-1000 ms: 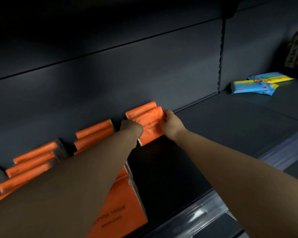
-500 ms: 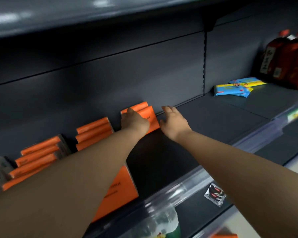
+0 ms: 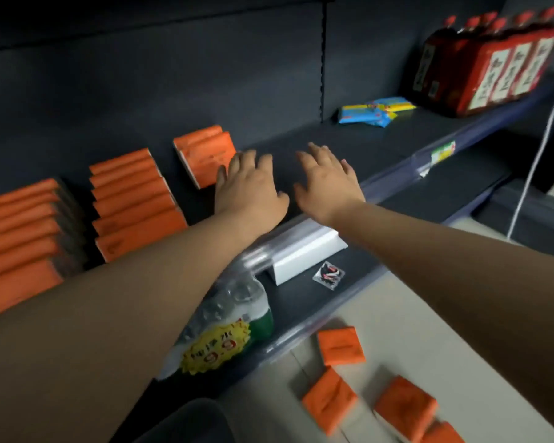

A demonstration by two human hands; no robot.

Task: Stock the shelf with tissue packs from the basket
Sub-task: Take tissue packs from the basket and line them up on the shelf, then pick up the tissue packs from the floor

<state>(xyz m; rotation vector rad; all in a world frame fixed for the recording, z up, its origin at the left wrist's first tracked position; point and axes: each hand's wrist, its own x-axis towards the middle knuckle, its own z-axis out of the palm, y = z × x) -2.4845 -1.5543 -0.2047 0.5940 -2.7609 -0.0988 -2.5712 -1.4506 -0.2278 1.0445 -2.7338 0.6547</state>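
Your shelf (image 3: 349, 145) is partly stocked: orange tissue packs (image 3: 135, 238) stand on edge in three rows running from its back wall toward the front lip. The far-left row (image 3: 16, 238), at the left edge of the frame, looks the fullest. The middle row (image 3: 125, 187) holds several, and the short row (image 3: 205, 155) just left of centre has only two. I judge the short row to be the one in hand, with room in front of it. To its right the shelf board lies bare as far as some blue-and-yellow packets (image 3: 371, 111) in the upper right. More is left to do: at least three loose packs (image 3: 341, 345) lie on the floor (image 3: 381, 298) in the lower right (the basket I cannot make out, though a dark rounded shape (image 3: 189, 423) at the bottom edge may be it). Both your hands are spread flat, fingers straight, palms down over the shelf near the centre of the frame, holding nothing. Your left hand (image 3: 251, 190) sits just in front of the short row, thumb at the front pack's face; whether it touches I cannot tell. Your right hand (image 3: 328, 187) hovers beside it, apart from any pack and well away from the loose ones below.
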